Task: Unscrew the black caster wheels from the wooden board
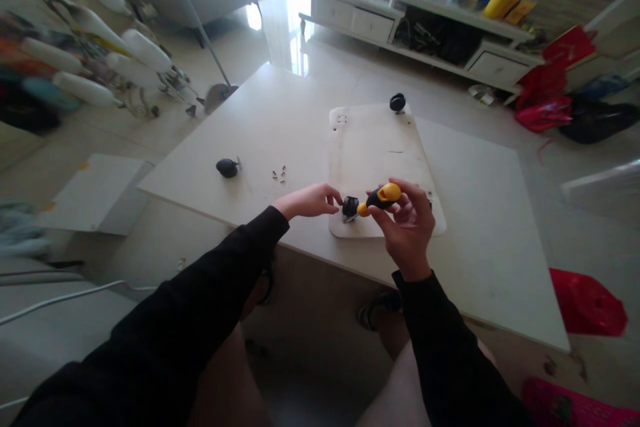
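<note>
White tabletop (480,240), pale floor (450,93); drawered cabinet (373,25) far. Right hand (413,221) gripping screwdriver (379,198); left hand (310,200) fingers curled by caster (350,205), grip unclear.

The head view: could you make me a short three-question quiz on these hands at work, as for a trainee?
1. Which hand holds the yellow-and-black screwdriver?
2. True or false: the small screws lie on the table, off the white board.
3. Where is the left hand? A: over the small screws; B: beside the caster near the screwdriver; C: at the board's far edge.

Key: 1. The right hand. 2. True. 3. B.
</note>
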### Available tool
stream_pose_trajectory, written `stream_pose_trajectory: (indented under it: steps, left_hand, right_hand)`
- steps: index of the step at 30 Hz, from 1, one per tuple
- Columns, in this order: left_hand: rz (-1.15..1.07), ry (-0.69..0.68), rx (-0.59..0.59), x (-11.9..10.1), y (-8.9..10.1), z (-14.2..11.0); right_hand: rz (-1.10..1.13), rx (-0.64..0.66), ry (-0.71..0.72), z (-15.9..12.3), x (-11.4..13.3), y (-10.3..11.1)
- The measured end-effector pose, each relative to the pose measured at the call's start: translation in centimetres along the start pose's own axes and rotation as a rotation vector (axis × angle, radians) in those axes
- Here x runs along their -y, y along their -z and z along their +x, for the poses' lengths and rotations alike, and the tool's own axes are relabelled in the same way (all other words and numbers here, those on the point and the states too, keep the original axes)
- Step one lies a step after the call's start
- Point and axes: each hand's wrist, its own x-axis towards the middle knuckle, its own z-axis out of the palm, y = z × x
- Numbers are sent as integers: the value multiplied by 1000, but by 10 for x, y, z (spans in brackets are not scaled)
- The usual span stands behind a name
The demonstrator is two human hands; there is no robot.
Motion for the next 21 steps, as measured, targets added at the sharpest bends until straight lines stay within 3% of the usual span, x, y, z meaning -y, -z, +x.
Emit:
stream_pose_trajectory:
  steps: [13,21]
  left_hand:
    - [11,-60,17,-10,-4,6]
    - [-40,-106,-11,-4,-7,8]
  right_hand:
    - [-78,79,62,1,-10,-6]
    - [-122,148,79,1,-7,-10]
